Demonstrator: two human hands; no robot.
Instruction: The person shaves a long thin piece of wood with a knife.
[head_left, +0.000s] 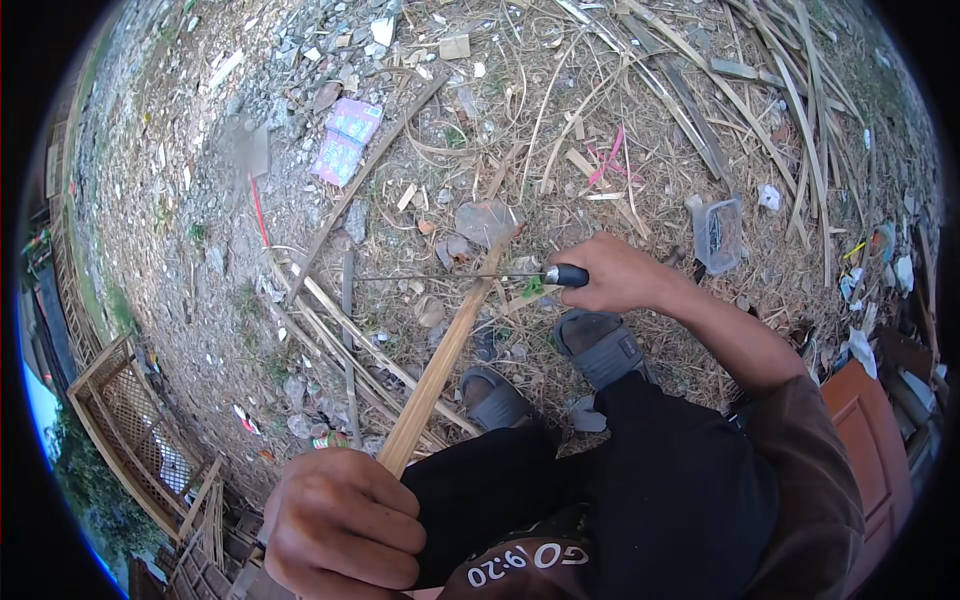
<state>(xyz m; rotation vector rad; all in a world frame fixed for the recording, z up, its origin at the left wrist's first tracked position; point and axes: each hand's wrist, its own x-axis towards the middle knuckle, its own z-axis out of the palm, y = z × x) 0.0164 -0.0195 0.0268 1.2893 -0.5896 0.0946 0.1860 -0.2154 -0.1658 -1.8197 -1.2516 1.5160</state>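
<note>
My left hand (345, 525) is closed around the near end of a long pale bamboo strip (450, 345) that slants up and away toward the ground. My right hand (620, 275) grips the dark handle of a knife (565, 275). Its thin blade (450, 277) points left and crosses the strip near its far end. Below the hands are my feet in grey sandals (600, 345) and my black trousers.
The ground is littered with bamboo slats (700, 90), dry grass, stones and scraps. A small clear plastic box (720, 232) sits to the right of my right hand. A pink-and-purple packet (345, 140) lies upper left. A bamboo lattice frame (130, 420) stands at lower left.
</note>
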